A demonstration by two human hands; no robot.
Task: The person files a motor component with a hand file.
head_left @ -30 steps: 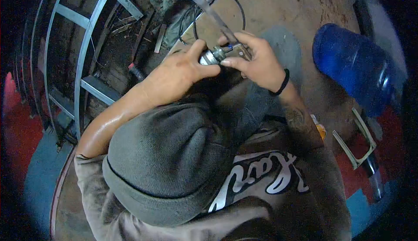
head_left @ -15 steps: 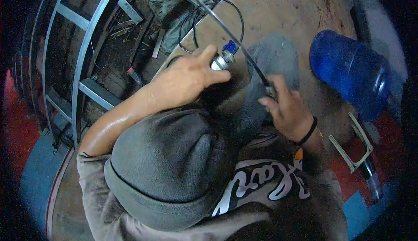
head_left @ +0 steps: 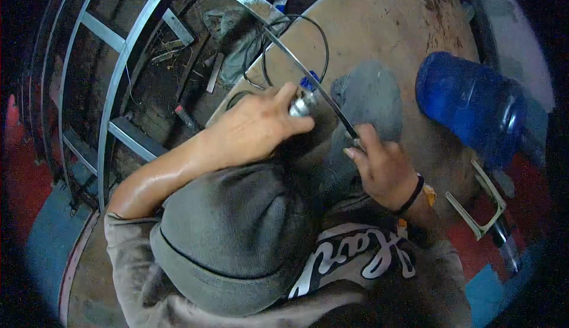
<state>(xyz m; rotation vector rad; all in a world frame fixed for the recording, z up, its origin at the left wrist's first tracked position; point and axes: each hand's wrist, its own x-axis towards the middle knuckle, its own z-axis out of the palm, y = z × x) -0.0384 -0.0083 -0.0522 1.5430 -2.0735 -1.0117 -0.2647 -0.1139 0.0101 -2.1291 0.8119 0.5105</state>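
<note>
Gripping a small silver tool [head_left: 301, 104] with a blue part at its tip, the left hand [head_left: 255, 129] sat closed around the tool's body just above the centre of the view. The right hand [head_left: 382, 168] lay apart from it, toward four o'clock, its fingers pinched on the lower end of a thin metal strip [head_left: 308, 70]. That strip ran up toward eleven o'clock, passing right beside the blue tip; whether the two touched could not be told. A black band circled the right wrist. A loop of black cable [head_left: 296, 43] lay at twelve o'clock of the left hand, on the brown floor [head_left: 385, 19]. A knee in grey cloth [head_left: 370, 96] sat between the hands. A large blue bottle [head_left: 468, 105] lay on its side at three o'clock, well apart from both hands. A grey metal frame [head_left: 112, 61] with cross bars stood at nine to ten o'clock.
</note>
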